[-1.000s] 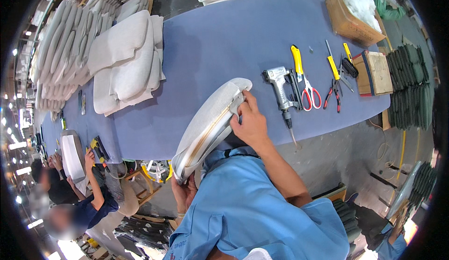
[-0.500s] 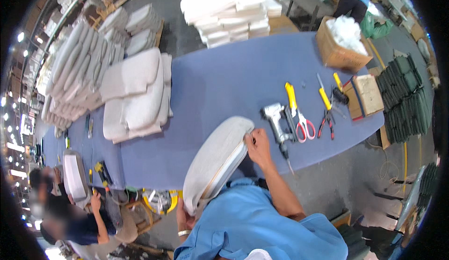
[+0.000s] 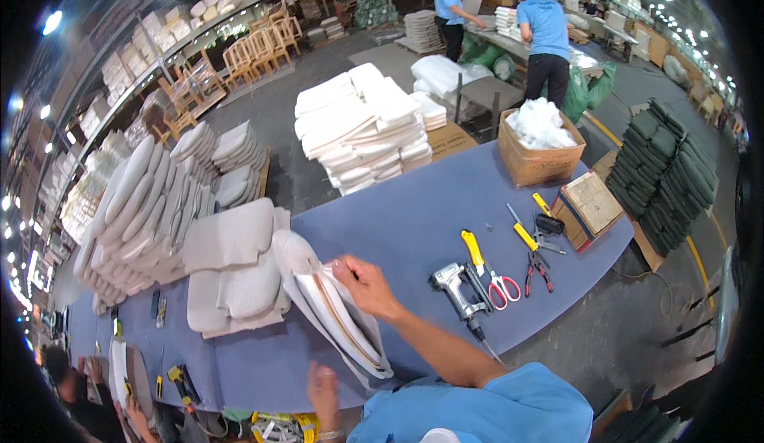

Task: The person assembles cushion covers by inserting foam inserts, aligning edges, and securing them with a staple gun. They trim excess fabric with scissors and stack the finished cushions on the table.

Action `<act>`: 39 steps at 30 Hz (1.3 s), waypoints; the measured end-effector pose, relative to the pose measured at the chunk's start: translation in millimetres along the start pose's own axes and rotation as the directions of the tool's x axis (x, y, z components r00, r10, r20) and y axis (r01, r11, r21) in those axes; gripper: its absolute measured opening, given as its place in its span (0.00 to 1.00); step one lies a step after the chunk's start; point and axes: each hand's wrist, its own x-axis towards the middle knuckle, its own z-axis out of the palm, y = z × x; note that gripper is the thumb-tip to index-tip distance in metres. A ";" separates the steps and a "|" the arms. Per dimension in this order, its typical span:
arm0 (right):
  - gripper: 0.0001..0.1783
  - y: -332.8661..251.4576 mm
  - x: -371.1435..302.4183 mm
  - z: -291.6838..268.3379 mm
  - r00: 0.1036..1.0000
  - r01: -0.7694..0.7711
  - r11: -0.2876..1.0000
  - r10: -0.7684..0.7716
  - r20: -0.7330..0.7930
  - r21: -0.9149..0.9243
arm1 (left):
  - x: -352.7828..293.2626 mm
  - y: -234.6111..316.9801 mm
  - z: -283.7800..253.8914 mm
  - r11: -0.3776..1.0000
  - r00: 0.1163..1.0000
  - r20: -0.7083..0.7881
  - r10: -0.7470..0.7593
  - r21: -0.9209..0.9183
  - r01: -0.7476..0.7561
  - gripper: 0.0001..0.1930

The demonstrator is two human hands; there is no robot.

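A padded grey seat cushion (image 3: pixel 342 323) with a white side and a tan strip stands tilted on the blue table in front of me. My right hand (image 3: pixel 362 284) pinches the edge near its upper end. Below the cushion's near left side, my left hand (image 3: pixel 322 391) is raised with its fingers stretched out. It looks apart from the cushion and is slightly blurred. Just left of the cushion lies a stack of grey cushion covers (image 3: pixel 231 292).
On the table's (image 3: pixel 414 228) right lie a staple gun (image 3: pixel 458 292), red-handled scissors (image 3: pixel 503 290), a yellow-handled cutter (image 3: pixel 473 248) and pliers (image 3: pixel 539 272). A carton of white stuffing (image 3: pixel 541 160) and a smaller box (image 3: pixel 589 208) stand beyond. Someone (image 3: pixel 76 379) works at the far left.
The cushion has moved forward and left and turned, so its white side with the tan strip shows. My right hand went along with it, while my left hand came off its lower end.
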 end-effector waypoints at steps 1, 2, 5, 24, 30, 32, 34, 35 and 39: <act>0.17 6.1 -1.2 -4.1 0.999 -0.009 0.999 0.007 0.043 0.047 | 8.6 19.0 -12.7 0.993 0.993 -0.045 0.113 0.029 -0.112 0.28; 0.18 12.2 -2.2 -10.0 0.995 -0.024 0.995 0.015 0.095 0.093 | 8.6 48.5 -16.2 0.938 0.931 -0.122 0.344 0.081 -0.336 0.29; 0.19 18.0 -13.9 -0.3 0.950 -0.085 0.953 -0.010 0.312 0.292 | -5.8 153.4 -13.5 0.566 0.557 -0.117 0.822 0.274 -0.778 0.28; 0.15 -27.5 4.7 24.9 0.868 0.024 0.976 -0.127 0.480 0.215 | 2.7 241.4 28.3 0.028 0.274 0.293 0.916 0.634 -0.773 0.09; 0.09 -1.7 -24.4 14.1 0.854 -0.112 0.988 0.042 0.518 0.105 | -23.5 220.1 11.5 0.286 0.539 0.304 0.786 0.593 -0.752 0.17; 0.08 -9.4 -20.6 3.7 0.835 0.020 1.000 -0.022 0.550 0.010 | -35.4 218.0 6.5 0.310 0.632 0.335 0.699 0.654 -0.690 0.21; 0.06 21.1 -14.0 -9.7 0.850 0.128 0.991 -0.126 0.512 0.032 | -47.5 206.1 -4.4 0.385 0.700 0.269 0.661 0.680 -0.624 0.22; 0.06 26.1 -6.4 -7.7 0.860 0.028 1.000 -0.021 0.510 -0.006 | -52.0 195.8 -20.4 0.404 0.724 0.261 0.639 0.687 -0.604 0.23; 0.18 72.3 98.1 -104.1 0.939 -0.162 0.967 0.213 0.271 -0.199 | -66.6 142.6 -57.0 0.660 0.797 -0.152 0.585 0.661 -0.358 0.23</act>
